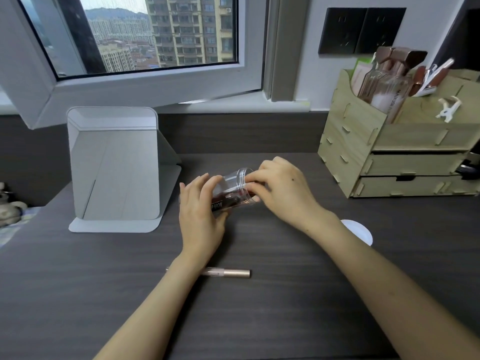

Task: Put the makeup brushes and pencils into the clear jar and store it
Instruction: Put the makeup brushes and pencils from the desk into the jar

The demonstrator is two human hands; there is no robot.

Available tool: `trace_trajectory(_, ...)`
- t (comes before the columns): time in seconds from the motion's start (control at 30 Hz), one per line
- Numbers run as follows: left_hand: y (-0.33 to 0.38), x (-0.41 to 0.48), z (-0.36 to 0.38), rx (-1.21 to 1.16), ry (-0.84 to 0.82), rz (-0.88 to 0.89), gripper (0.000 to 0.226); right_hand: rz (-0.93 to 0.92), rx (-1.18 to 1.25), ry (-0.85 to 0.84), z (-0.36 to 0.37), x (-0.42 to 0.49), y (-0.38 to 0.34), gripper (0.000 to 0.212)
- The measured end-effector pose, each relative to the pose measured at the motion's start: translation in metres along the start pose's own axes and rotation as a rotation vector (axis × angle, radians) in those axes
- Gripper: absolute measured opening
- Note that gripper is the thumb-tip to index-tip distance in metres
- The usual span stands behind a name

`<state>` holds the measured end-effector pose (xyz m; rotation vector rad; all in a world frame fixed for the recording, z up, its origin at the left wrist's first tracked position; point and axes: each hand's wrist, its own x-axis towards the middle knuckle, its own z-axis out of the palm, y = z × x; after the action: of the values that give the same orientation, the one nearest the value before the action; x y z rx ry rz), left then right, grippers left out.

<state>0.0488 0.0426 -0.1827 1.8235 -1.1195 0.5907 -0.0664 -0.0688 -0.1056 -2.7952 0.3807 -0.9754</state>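
Observation:
The clear jar (235, 184) lies tilted on its side above the dark desk, its open mouth toward the right. My left hand (201, 214) grips its base end. My right hand (279, 188) is at the mouth, fingers pinched on a dark item that reaches into the jar. Inside the jar I see dark pencils, one with white lettering (217, 205). A rose-gold pencil (228, 273) lies flat on the desk nearer to me, partly under my left wrist.
A white round lid (362, 233) lies on the desk to the right, partly behind my right forearm. A wooden organizer (397, 152) with drawers and bottles stands at the back right. A grey folding mirror stand (114, 167) stands at the back left.

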Motion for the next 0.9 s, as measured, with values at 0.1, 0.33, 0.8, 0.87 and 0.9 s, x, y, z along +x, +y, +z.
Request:
trace_trajectory(0.1,-0.001,0.0,0.0,0.0,0.007,-0.017,0.077,-0.009,0.07,-0.011,0.0,-0.004,0.003,0.025)
trace_trajectory(0.33,-0.005,0.0,-0.001,-0.025,0.035,-0.088,0.071,0.067,0.317,0.168,-0.017,-0.049,0.015,0.019)
trace_trajectory(0.8,-0.005,0.008,-0.015,-0.047,0.09,-0.113,0.067,-0.092,0.137,-0.332,0.027,-0.08,-0.003,0.02)
trace_trajectory(0.87,-0.006,0.012,-0.019,-0.059,0.11,-0.153,0.066,0.025,0.165,-0.255,0.012,-0.08,0.013,0.018)
trace_trajectory(0.9,-0.007,0.013,-0.021,-0.067,0.118,-0.179,0.066,0.084,0.185,-0.213,0.003,-0.081,0.022,0.016)
